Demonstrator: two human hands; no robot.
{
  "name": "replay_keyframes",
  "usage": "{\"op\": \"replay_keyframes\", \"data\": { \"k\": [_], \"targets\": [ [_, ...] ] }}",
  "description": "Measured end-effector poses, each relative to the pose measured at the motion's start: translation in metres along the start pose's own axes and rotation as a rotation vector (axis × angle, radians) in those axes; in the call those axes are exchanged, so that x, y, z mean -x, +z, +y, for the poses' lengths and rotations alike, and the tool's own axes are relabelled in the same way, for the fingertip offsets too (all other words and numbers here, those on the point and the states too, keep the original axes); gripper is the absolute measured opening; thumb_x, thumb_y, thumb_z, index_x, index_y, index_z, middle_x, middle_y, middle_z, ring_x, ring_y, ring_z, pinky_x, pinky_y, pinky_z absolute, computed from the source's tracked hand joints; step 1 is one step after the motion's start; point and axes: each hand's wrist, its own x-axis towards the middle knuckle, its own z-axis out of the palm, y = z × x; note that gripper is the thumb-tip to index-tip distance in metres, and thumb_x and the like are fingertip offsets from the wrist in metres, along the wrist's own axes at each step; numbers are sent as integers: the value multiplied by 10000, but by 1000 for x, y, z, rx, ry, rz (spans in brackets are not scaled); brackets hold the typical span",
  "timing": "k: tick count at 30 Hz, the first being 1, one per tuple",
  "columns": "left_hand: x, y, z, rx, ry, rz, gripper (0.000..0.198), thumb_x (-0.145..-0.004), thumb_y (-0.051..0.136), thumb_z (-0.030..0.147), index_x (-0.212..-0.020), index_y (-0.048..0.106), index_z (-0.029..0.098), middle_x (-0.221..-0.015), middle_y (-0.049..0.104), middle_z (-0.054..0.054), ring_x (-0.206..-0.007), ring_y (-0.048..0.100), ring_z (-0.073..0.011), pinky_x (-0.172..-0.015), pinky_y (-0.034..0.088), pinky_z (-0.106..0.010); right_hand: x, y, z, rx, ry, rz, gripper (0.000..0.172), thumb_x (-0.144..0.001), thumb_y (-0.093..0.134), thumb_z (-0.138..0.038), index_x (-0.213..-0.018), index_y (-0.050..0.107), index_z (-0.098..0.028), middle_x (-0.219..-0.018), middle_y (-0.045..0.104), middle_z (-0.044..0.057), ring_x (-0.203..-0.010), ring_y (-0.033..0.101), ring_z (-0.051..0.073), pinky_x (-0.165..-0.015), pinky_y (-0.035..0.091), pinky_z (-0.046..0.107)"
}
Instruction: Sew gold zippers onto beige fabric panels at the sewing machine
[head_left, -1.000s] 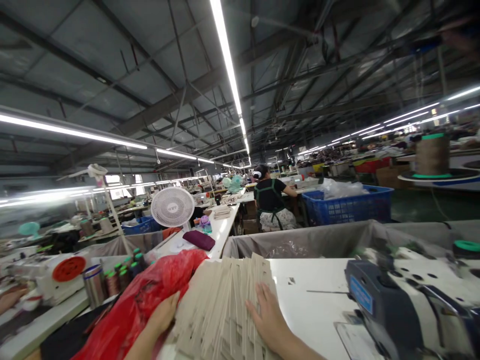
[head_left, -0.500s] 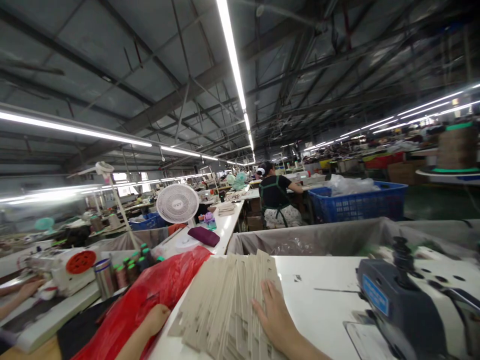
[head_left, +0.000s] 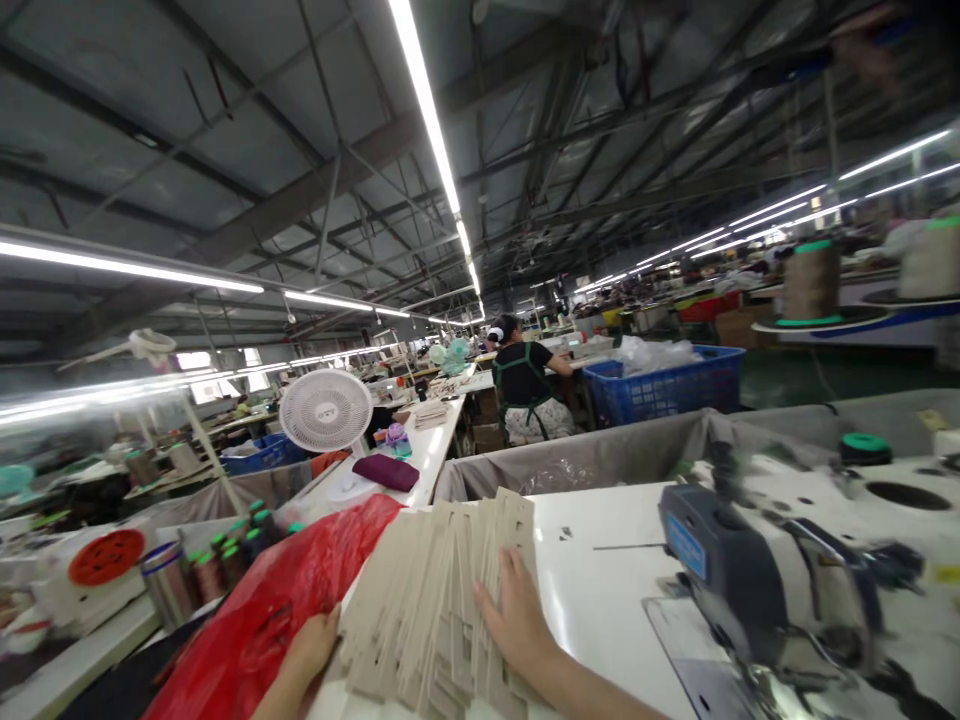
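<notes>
Right hand (head_left: 514, 610) open, fingers spread flat on the stack of beige cut pieces (head_left: 435, 615), not gripping. Left hand (head_left: 315, 645) open against the stack's left edge. Stack lies on a white sewing table (head_left: 592, 560). Red plastic bag (head_left: 255, 610) just left of stack; sewing machine (head_left: 720, 570) right of it; blue plastic crate (head_left: 660, 390) and co-worker (head_left: 521, 385) well beyond it.

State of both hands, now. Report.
Left hand: at the edge of the stack of beige cut pieces; whether it grips cannot be told.
Right hand: open, fingers spread on the stack, not gripping.
</notes>
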Motion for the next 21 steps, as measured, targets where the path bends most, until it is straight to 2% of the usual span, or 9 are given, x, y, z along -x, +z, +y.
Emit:
{"op": "replay_keyframes", "data": {
  "k": [2,4,7,9,12,15,17,19,21],
  "targets": [
    [4,-1,12,-61,62,92,433,-870,265,217,-1033,621,33,-1087,636,-205,-1046,579,-325,-870,440,-403,3,-5,-1,-71,-4,-10,652,-873,357,-377,-1372,289,38,-1464,228,188,-1356,198,265,-1118,177,362],
    [13,0,27,-91,189,249,454,-863,249,189,-1229,481,51,-1309,482,-198,-1205,451,-305,-970,369,-426,6,-11,3,-115,-38,-4,618,-878,340,-358,-1364,318,23,-1467,232,173,-1358,194,256,-1122,171,366],
    [37,10,56,-47,490,474,442,-858,301,252,-1229,472,83,-1289,492,-179,-1206,443,-278,-994,373,-424,9,-17,13,-124,-107,41,553,-890,311,-319,-1323,403,12,-1448,288,164,-1349,224,255,-1125,173,375],
    [59,18,79,12,669,512,432,-856,334,303,-1213,493,118,-1269,512,-155,-1190,462,-270,-988,391,-442,11,-21,19,-102,-110,66,520,-898,279,-274,-1308,427,11,-1427,331,163,-1336,264,242,-1124,186,369],
    [89,26,121,28,844,388,417,-862,339,275,-1236,498,182,-1292,515,-108,-1188,475,-246,-999,390,-445,18,-31,24,-49,-93,98,502,-905,236,-227,-1313,428,-7,-1413,364,148,-1324,296,216,-1117,210,352],
    [101,26,169,-54,872,168,456,-859,338,217,-1294,454,147,-1377,435,-110,-1237,431,-227,-1035,355,-395,34,-43,29,46,-52,139,538,-901,310,-344,-1340,407,-48,-1441,306,147,-1346,225,280,-1114,162,455],
    [95,27,203,-152,818,31,474,-861,331,178,-1325,416,132,-1429,363,-105,-1275,387,-203,-1063,306,-349,45,-47,36,107,5,135,689,-836,434,-497,-1364,368,-59,-1459,218,182,-1346,162,363,-1087,118,553],
    [80,32,234,-179,795,-20,485,-846,359,153,-1327,418,142,-1432,360,-101,-1279,383,-204,-1062,297,-343,52,-41,45,143,1,83,850,-741,538,-593,-1375,340,-63,-1449,195,220,-1330,135,416,-1061,95,605],
    [61,44,262,-190,784,-58,480,-846,383,169,-1324,429,163,-1432,363,-105,-1278,387,-215,-1054,302,-356,51,-26,56,166,-65,28,796,-748,558,-568,-1362,376,-96,-1416,276,222,-1315,169,423,-1048,93,627]
  ]
}}
